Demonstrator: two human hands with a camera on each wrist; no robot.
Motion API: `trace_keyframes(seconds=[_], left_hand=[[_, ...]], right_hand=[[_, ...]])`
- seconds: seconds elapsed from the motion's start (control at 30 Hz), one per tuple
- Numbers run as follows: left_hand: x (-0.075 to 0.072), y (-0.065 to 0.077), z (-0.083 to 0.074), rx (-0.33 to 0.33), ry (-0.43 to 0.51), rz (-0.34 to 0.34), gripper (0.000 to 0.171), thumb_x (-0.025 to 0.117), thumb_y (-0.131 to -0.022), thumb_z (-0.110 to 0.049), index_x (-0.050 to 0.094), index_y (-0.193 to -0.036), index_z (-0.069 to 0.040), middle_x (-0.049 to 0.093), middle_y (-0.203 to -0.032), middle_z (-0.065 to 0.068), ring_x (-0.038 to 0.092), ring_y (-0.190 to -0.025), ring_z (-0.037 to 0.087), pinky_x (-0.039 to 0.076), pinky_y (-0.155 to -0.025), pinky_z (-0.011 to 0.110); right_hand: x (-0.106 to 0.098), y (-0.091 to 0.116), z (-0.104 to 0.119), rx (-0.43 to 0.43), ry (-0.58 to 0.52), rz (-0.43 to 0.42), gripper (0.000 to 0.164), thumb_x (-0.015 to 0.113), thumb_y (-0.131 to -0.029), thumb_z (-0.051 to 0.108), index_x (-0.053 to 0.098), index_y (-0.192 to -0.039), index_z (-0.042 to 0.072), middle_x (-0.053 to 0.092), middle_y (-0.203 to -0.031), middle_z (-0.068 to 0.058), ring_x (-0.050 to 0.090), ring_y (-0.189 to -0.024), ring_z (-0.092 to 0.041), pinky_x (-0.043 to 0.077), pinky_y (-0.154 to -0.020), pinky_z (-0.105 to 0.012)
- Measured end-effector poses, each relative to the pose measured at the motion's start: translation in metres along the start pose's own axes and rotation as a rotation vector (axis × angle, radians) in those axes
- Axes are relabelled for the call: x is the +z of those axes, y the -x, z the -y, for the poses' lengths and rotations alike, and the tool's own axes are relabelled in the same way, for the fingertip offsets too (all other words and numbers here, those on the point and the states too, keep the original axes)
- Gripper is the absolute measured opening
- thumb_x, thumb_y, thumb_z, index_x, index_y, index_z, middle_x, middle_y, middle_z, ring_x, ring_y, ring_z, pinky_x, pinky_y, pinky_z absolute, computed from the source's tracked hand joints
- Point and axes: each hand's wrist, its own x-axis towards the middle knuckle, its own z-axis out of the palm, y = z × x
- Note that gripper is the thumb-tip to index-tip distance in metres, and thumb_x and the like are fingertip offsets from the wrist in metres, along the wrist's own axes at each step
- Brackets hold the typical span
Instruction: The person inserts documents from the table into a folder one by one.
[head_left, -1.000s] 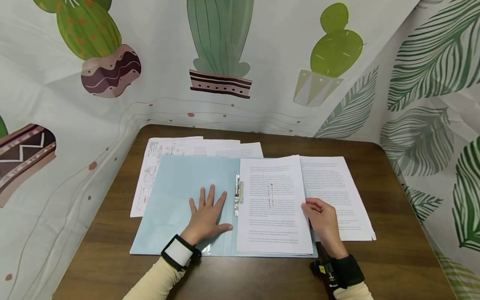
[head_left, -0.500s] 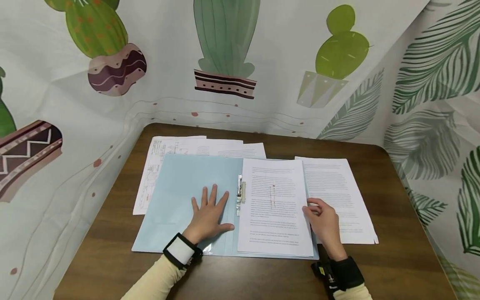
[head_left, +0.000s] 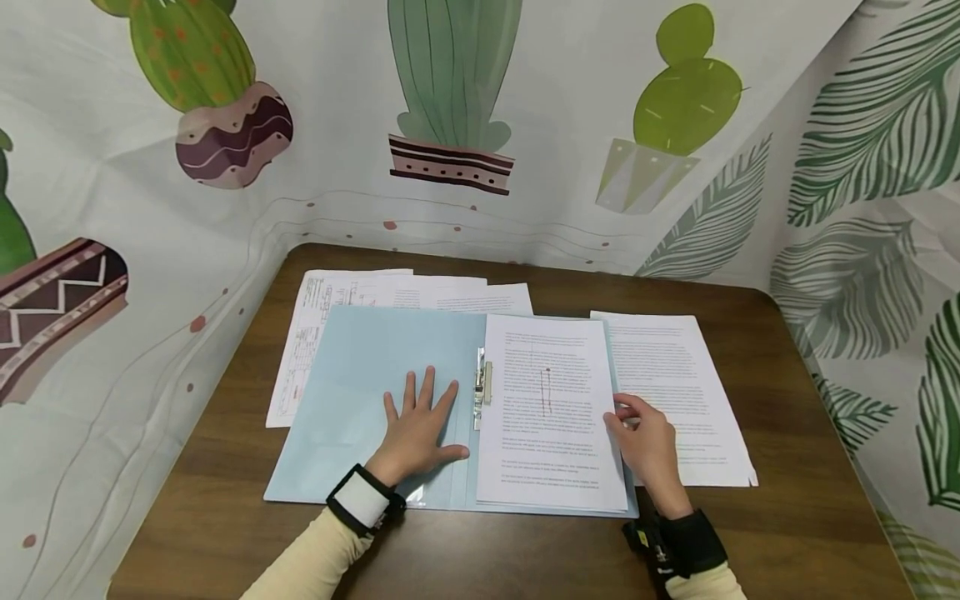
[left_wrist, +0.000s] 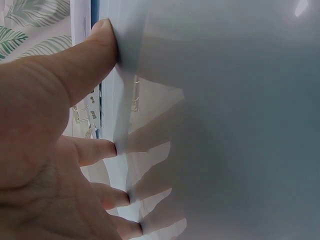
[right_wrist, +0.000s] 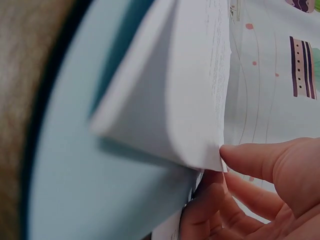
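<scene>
A light blue folder (head_left: 360,350) lies spread on the desk, with a metal clip (head_left: 480,387) along its spine. On its right half sits a stack of printed pages (head_left: 551,467) with red marks near the middle. My left hand (head_left: 416,433) rests on the left cover, fingers spread; in the left wrist view the fingertips touch the glossy blue surface (left_wrist: 240,125). At the pages' right edge, my right hand (head_left: 647,437) pinches the paper between thumb and fingers. The right wrist view shows the held sheet (right_wrist: 195,110) bowed up above the folder.
Loose printed sheets (head_left: 675,375) lie right of the folder, partly beneath it. More papers (head_left: 300,350) stick out behind and left of it. The brown desk (head_left: 480,550) meets a patterned cloth (head_left: 330,167) at the back.
The right edge of the top page was raised higher a second ago and has come down flatter. Both hands stay nearly in place; the head view has shifted slightly.
</scene>
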Motion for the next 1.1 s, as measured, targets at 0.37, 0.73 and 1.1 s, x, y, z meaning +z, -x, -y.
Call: trace_keyframes(seconds=[0.37, 0.73, 1.1], left_hand=[[-0.0006, 0.0003, -0.0006, 0.0, 0.005, 0.0, 0.103, 0.088, -0.075, -0.051, 0.042, -0.157, -0.007, 0.014, -0.166, 0.031, 0.002, -0.151, 0.057, 0.003, -0.107, 0.084], [-0.0007, -0.0013, 0.0003, -0.007, -0.001, 0.008, 0.104, 0.088, -0.076, -0.052, 0.041, -0.158, -0.008, 0.013, -0.167, 0.03, 0.001, -0.151, 0.057, 0.003, -0.107, 0.083], [-0.0017, -0.0013, -0.0003, -0.009, 0.002, 0.006, 0.105, 0.088, -0.075, -0.052, 0.04, -0.158, -0.008, 0.012, -0.167, 0.03, 0.0, -0.152, 0.056, 0.002, -0.108, 0.083]], right_hand=[[0.0004, 0.001, 0.0019, -0.004, 0.053, 0.038, 0.04, 0.072, -0.095, 0.01, 0.065, -0.131, -0.005, 0.063, -0.092, -0.014, 0.06, -0.078, -0.027, 0.045, -0.066, -0.035], [0.0018, 0.0017, 0.0037, -0.053, 0.088, 0.065, 0.048, 0.073, -0.092, 0.006, 0.06, -0.138, -0.005, 0.061, -0.095, -0.017, 0.058, -0.079, -0.027, 0.043, -0.061, -0.032], [0.0025, 0.0011, 0.0039, -0.049, 0.114, 0.087, 0.043, 0.073, -0.093, 0.008, 0.064, -0.133, -0.004, 0.061, -0.099, -0.017, 0.057, -0.082, -0.028, 0.043, -0.064, -0.034]])
